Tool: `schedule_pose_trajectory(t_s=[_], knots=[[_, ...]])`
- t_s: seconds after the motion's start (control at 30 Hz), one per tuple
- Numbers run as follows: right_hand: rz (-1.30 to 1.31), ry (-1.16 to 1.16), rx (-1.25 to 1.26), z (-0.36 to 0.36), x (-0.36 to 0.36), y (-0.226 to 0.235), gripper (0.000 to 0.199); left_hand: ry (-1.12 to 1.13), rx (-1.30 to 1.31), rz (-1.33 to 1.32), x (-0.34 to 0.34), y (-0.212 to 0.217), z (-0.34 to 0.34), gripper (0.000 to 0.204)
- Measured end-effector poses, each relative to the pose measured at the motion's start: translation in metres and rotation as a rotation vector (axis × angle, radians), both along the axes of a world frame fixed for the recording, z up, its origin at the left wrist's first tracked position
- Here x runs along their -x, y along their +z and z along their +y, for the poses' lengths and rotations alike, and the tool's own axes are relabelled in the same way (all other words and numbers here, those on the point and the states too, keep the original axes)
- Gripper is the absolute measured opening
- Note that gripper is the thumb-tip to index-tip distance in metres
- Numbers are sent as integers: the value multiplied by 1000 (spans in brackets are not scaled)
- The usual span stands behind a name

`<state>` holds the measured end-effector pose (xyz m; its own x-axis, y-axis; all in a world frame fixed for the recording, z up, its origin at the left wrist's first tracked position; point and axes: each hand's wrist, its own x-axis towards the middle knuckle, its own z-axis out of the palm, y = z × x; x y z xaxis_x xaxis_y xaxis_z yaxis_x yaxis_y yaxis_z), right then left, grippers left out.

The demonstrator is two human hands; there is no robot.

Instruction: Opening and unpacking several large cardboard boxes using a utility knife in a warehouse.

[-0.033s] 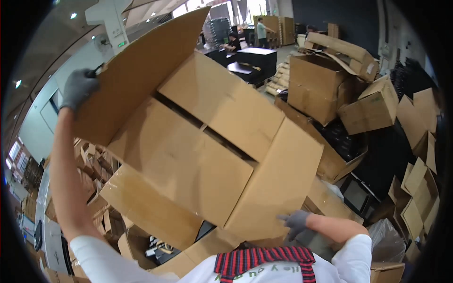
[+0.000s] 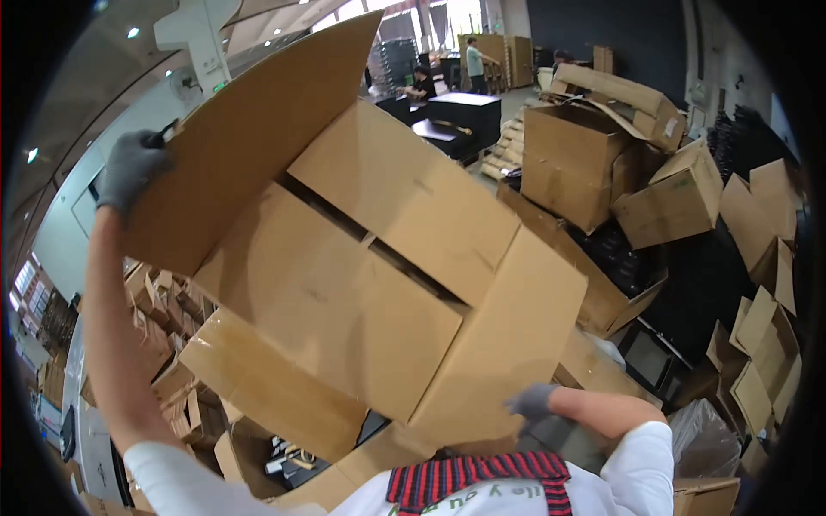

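A large brown cardboard box [image 2: 335,292] is tilted in front of me, its inner flaps folded in with a dark slit between them. At upper left, my left hand [image 2: 133,168], in a grey glove, is closed on the edge of the raised flap [image 2: 258,129]. A small dark object [image 2: 162,138] shows at its fingers; its kind I cannot make out. Low on the right, my right hand [image 2: 533,402], also gloved in grey, is beside the box's near side panel [image 2: 508,335]. Its fingers look stretched out, though slightly blurred; whether they touch the panel I cannot tell.
Behind on the right, cardboard boxes [image 2: 568,163] are piled among black material. A clear plastic bag [image 2: 705,434] lies at lower right. Torn cardboard [image 2: 163,310] is heaped at left. People [image 2: 476,64] and black-topped stacks [image 2: 465,112] stand farther back.
My left hand and the raised flap have shifted slightly left and down. My right hand has moved a little left, its fingers now more blurred.
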<state>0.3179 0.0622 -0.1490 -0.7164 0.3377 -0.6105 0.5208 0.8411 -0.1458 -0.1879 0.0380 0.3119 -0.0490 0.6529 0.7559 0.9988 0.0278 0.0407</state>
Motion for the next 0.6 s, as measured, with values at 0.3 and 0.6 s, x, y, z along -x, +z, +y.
schedule_pose_trajectory(t_s=[0.3,0.6], knots=[[996,-534,-993,117,187,105,78,-93,-39,133,-44,9,-54,18],[946,-608,-1122,166,179,73,65,45,3,62,-61,-5,-49,15]])
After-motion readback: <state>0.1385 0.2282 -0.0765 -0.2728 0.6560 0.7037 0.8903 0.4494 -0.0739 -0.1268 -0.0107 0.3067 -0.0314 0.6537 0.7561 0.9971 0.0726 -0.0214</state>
